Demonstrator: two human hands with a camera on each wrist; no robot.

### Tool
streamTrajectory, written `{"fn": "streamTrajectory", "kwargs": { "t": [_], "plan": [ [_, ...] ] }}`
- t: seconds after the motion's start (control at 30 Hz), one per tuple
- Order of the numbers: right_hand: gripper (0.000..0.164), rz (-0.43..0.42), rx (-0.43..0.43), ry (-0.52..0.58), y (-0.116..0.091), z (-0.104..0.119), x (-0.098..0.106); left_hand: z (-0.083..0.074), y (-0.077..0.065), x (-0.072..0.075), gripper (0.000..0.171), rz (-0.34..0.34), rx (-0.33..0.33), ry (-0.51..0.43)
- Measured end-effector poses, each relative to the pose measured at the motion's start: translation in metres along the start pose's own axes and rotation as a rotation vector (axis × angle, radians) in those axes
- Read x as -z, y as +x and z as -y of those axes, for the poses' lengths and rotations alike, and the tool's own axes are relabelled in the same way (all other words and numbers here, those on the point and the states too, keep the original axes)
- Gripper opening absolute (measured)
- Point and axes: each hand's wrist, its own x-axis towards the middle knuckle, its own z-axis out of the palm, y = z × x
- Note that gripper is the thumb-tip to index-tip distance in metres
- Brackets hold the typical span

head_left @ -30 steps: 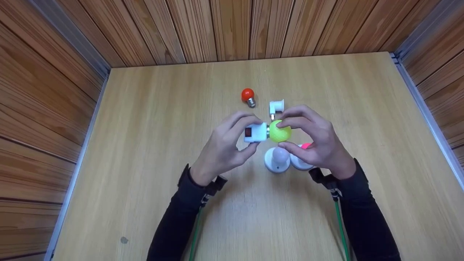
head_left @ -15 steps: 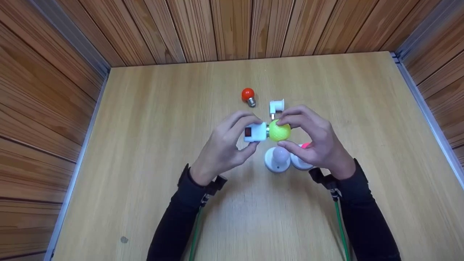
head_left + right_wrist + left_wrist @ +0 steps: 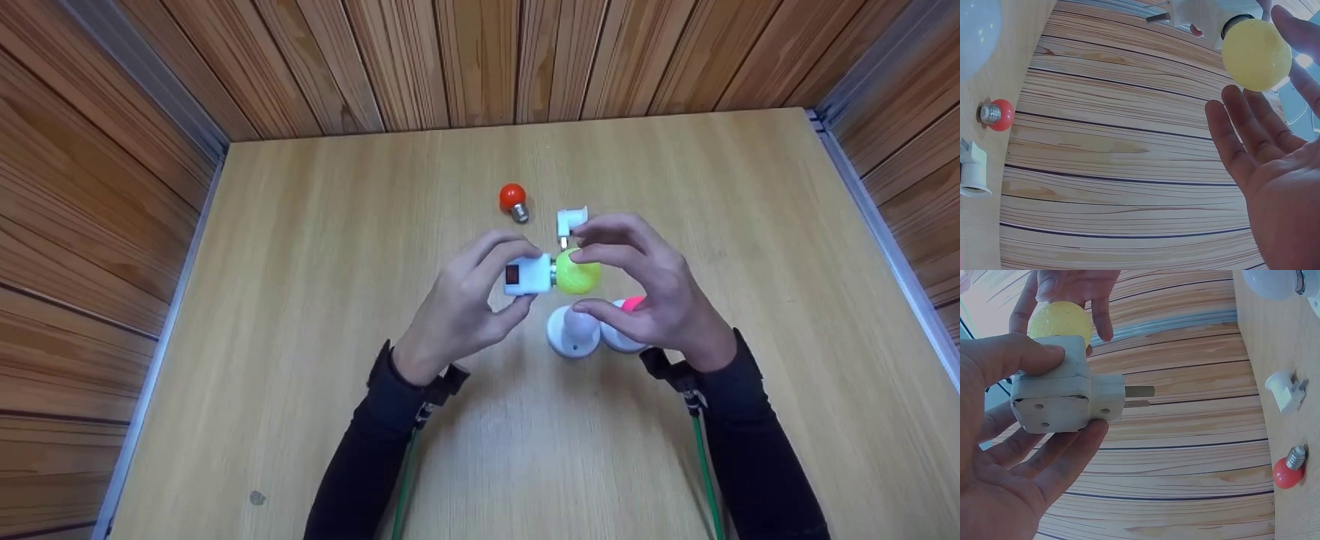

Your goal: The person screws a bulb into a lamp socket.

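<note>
My left hand [image 3: 469, 296] grips a white plug-in lamp holder [image 3: 532, 275] between thumb and fingers, above the table. Two metal prongs [image 3: 1140, 391] stick out of it in the left wrist view. A yellow-green round bulb [image 3: 581, 277] sits in the holder's socket, with some metal thread showing between them. My right hand [image 3: 660, 292] is spread around the bulb. Its thumb stands apart from the bulb, and its fingers [image 3: 1255, 126] are extended and loosely bent beside it in the right wrist view.
Behind the hands, a red bulb [image 3: 513, 196] and a white angled plug holder [image 3: 571, 219] lie on the table [image 3: 337, 225]. Nearer stand a white bulb on a round base [image 3: 574, 334] and a pink bulb [image 3: 634, 302] on another base, partly behind the right hand. Wood-panelled walls [image 3: 480, 60] enclose the table.
The right thumb and fingers, earlier pinching the yellow-green bulb, have spread apart and let go of it. My left hand keeps its grip on the lamp holder in the same place.
</note>
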Motion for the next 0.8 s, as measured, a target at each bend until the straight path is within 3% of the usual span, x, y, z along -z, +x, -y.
{"fn": "streamTrajectory", "kwargs": {
  "t": [0.27,0.8],
  "plan": [
    [0.041,-0.018,0.035,0.005,0.0007,-0.0003,-0.0007,0.0005,-0.0001,0.0,0.044,-0.005,-0.007,-0.001],
    [0.014,-0.003,0.088,0.019,-0.0013,-0.0015,-0.0037,-0.0005,0.0001,0.0001,0.043,-0.007,-0.005,-0.002]
  ]
}}
